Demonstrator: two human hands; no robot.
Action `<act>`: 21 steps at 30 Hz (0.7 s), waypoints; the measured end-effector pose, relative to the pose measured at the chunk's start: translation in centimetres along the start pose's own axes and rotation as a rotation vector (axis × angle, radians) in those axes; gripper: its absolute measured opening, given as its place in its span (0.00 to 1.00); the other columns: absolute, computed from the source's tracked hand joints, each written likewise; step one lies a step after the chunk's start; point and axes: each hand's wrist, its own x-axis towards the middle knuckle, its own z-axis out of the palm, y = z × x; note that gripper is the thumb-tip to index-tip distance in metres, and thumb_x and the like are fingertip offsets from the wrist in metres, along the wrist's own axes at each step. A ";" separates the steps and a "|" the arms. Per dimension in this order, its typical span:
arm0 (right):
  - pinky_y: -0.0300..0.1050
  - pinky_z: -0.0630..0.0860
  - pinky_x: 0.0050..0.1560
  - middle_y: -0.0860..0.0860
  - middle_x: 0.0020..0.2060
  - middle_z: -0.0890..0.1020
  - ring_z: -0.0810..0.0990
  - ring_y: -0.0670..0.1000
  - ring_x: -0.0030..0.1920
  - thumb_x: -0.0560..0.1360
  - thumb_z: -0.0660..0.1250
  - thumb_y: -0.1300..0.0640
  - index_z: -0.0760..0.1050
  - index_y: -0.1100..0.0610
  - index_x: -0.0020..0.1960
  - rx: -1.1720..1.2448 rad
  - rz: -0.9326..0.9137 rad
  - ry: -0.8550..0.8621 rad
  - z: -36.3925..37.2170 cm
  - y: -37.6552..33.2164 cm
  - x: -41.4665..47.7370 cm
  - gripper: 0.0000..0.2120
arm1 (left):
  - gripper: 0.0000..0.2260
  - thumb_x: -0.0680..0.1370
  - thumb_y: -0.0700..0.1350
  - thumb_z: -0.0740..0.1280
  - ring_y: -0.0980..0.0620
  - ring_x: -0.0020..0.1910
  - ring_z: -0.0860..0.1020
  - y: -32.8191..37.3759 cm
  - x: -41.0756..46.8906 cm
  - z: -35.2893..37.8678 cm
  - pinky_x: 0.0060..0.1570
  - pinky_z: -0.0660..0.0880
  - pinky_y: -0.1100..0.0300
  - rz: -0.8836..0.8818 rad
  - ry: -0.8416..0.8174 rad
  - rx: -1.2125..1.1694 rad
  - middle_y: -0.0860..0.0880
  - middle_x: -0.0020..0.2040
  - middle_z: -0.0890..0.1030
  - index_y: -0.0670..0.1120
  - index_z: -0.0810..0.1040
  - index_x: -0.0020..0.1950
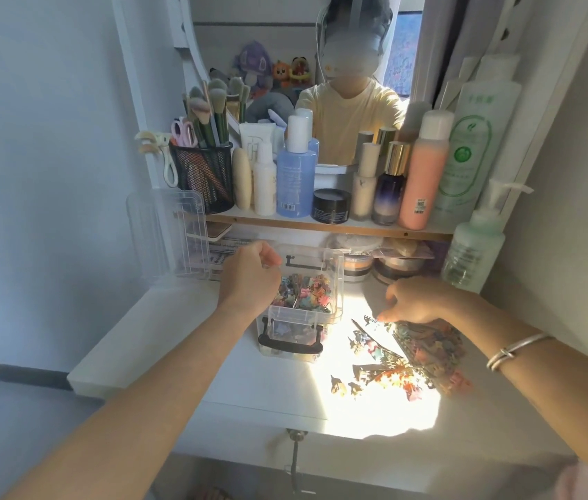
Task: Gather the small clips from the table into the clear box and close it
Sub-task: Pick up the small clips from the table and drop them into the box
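On worktop: box (303,301) open, part-filled, lid (169,236) propped aside. Left hand (249,276) curled loosely over box — likely dropping clips, contents unclear. Right hand (415,301) pinching at clips (408,355) — fingers (384,316) nearly closed.

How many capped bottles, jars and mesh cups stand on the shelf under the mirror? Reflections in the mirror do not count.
Capped bottles: 6 (white bottle, blue bottle, cream bottle, purple bottle, peach bottle, green-label bottle)
Jars: 1 (black jar)
Mesh cups: 1 (mesh cup)
Total: 8
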 end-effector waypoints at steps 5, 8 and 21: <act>0.33 0.64 0.32 0.51 0.41 0.80 0.75 0.48 0.41 0.72 0.68 0.64 0.77 0.59 0.51 0.193 -0.064 0.080 0.5 -0.4 0.2 0.08 | 0.07 0.75 0.35 0.61 0.54 0.44 0.70 -0.1 0.1 0.1 0.43 0.64 0.63 0.009 0.012 0.007 0.52 0.43 0.75 0.44 0.76 0.44; 0.31 0.65 0.33 0.54 0.49 0.81 0.74 0.47 0.42 0.71 0.68 0.67 0.79 0.60 0.51 0.204 -0.095 0.150 0.6 -0.5 0.4 0.09 | 0.07 0.75 0.34 0.61 0.55 0.43 0.71 -0.1 0.0 0.1 0.43 0.64 0.64 0.015 0.021 -0.004 0.52 0.43 0.75 0.44 0.76 0.44; 0.36 0.78 0.51 0.52 0.57 0.78 0.76 0.50 0.58 0.76 0.64 0.62 0.77 0.61 0.58 0.855 -0.408 0.071 -6.4 -7.2 -3.1 0.12 | 0.07 0.75 0.34 0.61 0.54 0.45 0.71 0.0 -0.4 -0.2 0.45 0.66 0.64 0.017 0.028 -0.007 0.51 0.43 0.75 0.41 0.78 0.46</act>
